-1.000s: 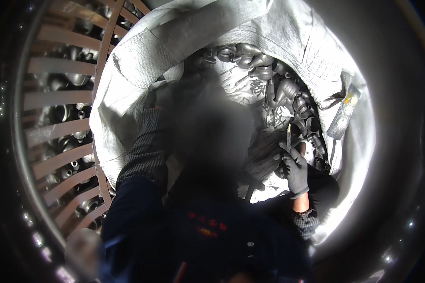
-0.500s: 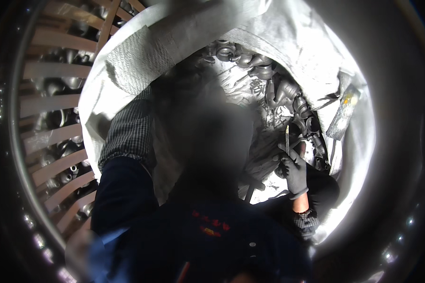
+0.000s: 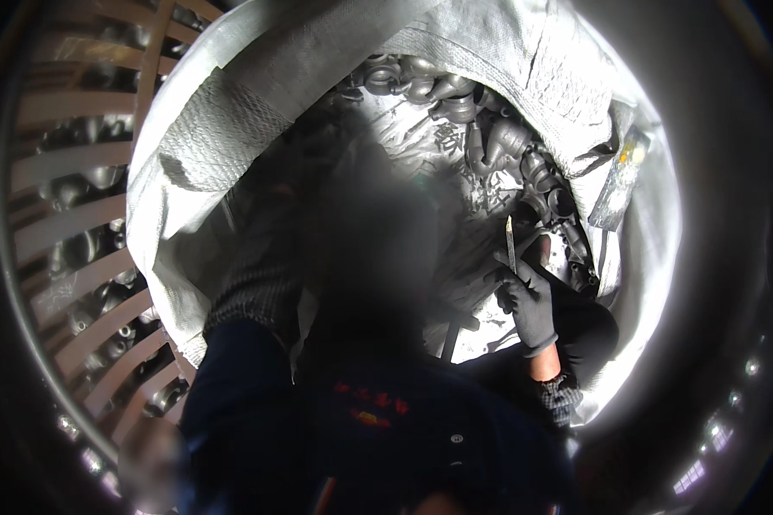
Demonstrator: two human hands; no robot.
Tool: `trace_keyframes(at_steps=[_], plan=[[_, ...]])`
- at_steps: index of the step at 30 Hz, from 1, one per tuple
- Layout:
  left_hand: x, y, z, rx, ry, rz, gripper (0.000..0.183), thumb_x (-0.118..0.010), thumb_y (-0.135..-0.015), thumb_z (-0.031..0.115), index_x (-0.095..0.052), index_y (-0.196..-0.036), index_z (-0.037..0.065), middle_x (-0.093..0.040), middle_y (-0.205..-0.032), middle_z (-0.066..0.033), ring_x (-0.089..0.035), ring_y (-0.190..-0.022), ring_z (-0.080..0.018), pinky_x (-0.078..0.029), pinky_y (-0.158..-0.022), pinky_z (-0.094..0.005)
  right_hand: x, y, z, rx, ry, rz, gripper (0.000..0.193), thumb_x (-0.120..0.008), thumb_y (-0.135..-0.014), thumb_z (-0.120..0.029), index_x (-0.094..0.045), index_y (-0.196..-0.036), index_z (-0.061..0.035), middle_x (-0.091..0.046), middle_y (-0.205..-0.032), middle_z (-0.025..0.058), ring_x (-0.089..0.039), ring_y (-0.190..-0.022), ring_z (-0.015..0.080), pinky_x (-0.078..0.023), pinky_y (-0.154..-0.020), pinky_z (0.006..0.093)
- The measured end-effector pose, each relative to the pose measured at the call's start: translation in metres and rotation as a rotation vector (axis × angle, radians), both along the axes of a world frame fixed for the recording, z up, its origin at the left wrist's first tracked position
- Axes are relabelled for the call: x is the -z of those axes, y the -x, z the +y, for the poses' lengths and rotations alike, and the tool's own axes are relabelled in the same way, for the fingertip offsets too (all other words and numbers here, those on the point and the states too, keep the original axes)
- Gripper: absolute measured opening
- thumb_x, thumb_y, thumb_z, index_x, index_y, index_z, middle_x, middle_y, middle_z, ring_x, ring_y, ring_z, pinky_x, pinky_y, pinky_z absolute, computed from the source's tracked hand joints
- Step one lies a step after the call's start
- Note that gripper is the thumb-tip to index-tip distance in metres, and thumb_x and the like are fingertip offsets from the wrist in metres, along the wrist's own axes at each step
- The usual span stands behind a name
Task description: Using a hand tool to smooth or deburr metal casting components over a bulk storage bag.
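My right hand [image 3: 526, 305], in a grey glove, is closed around a slim pale stick-like tool [image 3: 511, 242] that points upward; its exact kind does not show. The hand is just inside the near right part of a large white woven sack [image 3: 206, 142]. Past its fingertips, grey metal pipe fittings [image 3: 502, 142], elbows and tees among them, lie along the sack's far right side. My left arm, in a checked sleeve cuff [image 3: 253, 296], reaches down into the sack on the left. Deep shadow hides the left hand and anything in it.
Beyond the sack's left side stands a crate with brownish slats [image 3: 69, 223], with more metal fittings behind them. A crumpled white sheet [image 3: 408, 129] with dark markings lies inside the sack. A smudged flat label pouch [image 3: 623, 180] hangs on the sack's right inner wall.
The view has shifted slightly, so the sack and fittings sit farther left. My left forearm has moved off the sack's rim and lower inside. The right hand keeps its hold on the tool.
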State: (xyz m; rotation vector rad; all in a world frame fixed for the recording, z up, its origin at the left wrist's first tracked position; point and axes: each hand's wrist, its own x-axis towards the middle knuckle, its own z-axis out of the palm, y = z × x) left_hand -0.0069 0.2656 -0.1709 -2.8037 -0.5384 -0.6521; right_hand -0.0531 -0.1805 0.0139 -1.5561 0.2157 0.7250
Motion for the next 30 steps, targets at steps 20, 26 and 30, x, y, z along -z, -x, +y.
trace_keyframes(at_steps=[20,26,30], plan=[[-0.07,0.057,0.004,-0.063,0.628,0.285,0.03,-0.062,-0.086,0.02,-0.055,-0.106,-0.001,-0.059,-0.102,-0.0167,-0.058,-0.093,-0.0299,-0.047,-0.08,-0.0391,-0.003,-0.003,0.005,0.048,-0.056,0.064,0.037,-0.045,-0.09,-0.005,-0.058,-0.124,-0.0051,-0.064,-0.081,0.0014,-0.044,-0.059,0.0015,-0.041,-0.055,0.0167],[-0.081,0.041,-0.03,0.419,0.668,-0.093,0.037,-0.063,-0.082,0.026,-0.059,-0.11,0.003,-0.063,-0.098,-0.017,-0.06,-0.094,-0.0303,-0.048,-0.08,-0.0403,-0.012,-0.006,0.005,0.082,0.074,-0.009,0.034,-0.047,-0.092,-0.016,-0.059,-0.123,-0.0079,-0.064,-0.081,0.001,-0.046,-0.054,0.0022,-0.039,-0.05,0.016],[-0.127,0.007,-0.086,0.789,0.369,-0.202,0.034,-0.063,-0.082,0.023,-0.06,-0.11,0.004,-0.063,-0.093,-0.012,-0.061,-0.09,-0.027,-0.048,-0.078,-0.0372,-0.012,-0.005,0.005,0.125,0.092,-0.028,0.033,-0.049,-0.091,-0.018,-0.061,-0.12,-0.0057,-0.066,-0.08,0.0011,-0.047,-0.053,0.003,-0.038,-0.049,0.0162]])
